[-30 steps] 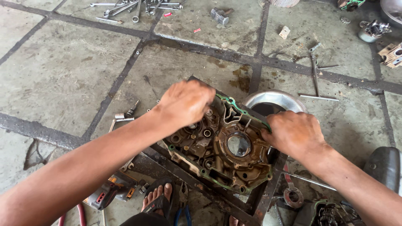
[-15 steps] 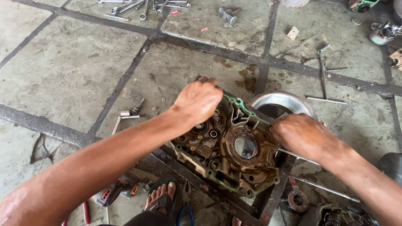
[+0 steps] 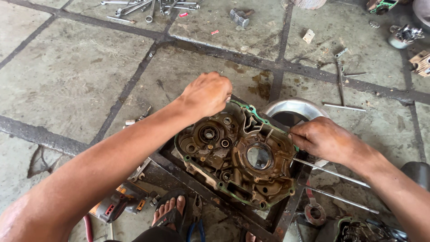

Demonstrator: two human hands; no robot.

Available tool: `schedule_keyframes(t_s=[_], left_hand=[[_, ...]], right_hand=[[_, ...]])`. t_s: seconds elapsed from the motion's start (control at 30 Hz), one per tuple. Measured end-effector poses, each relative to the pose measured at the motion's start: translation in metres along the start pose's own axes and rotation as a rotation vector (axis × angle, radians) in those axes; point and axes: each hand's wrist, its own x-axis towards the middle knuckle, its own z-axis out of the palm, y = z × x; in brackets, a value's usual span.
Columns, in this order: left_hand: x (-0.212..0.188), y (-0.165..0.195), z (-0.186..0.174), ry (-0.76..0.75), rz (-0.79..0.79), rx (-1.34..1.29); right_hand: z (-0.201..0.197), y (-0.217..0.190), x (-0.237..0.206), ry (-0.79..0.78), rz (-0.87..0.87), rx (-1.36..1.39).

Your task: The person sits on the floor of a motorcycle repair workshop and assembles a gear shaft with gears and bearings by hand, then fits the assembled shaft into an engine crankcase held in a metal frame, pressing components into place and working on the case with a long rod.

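1 engine case half (image 3: pixel 237 161) gripped at its rim by 2 hands (image 3: pixel 208 94).

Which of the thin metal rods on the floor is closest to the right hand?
The long thin metal rod running out from under the right hand beside the oily brown engine case; the other rods lie apart from it, nearer and farther off.

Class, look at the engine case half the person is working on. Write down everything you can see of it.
The engine case half is a cast metal part, brown with oil and grime, lying open side up and tilted on a dark metal frame stand. Its inside shows round bearing seats, bolt holes, ribs and one large round opening. A thin green gasket runs along its edge. The left hand grips the far rim; the right hand pinches the right edge at the gasket. A shiny metal bowl sits behind it.
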Motion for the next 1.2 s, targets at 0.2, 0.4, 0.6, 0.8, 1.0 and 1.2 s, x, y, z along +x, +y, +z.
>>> schedule_keyframes(t_s=[0.2, 0.4, 0.6, 0.8, 1.0, 1.2], left_hand=[[-0.01, 0.001, 0.006, 0.091, 0.049, -0.181], [-0.002, 0.007, 0.019, 0.044, 0.275, 0.162], [0.009, -0.008, 0.033, 0.195, 0.469, 0.224], [0.017, -0.01, 0.027, 0.142, 0.445, 0.185], [0.013, -0.006, 0.022, 0.051, 0.326, 0.008], [0.005, -0.004, 0.029, 0.154, 0.541, 0.279]], right_hand=[[-0.008, -0.011, -0.008, 0.08, 0.233, -0.14], [-0.007, -0.023, -0.002, 0.165, -0.075, -0.149], [-0.013, -0.04, -0.005, 0.089, 0.06, -0.161], [-0.018, -0.037, -0.007, 0.111, 0.052, -0.126], [-0.018, -0.022, -0.009, 0.124, 0.077, -0.126], [-0.012, -0.027, -0.009, 0.155, 0.011, -0.073]])
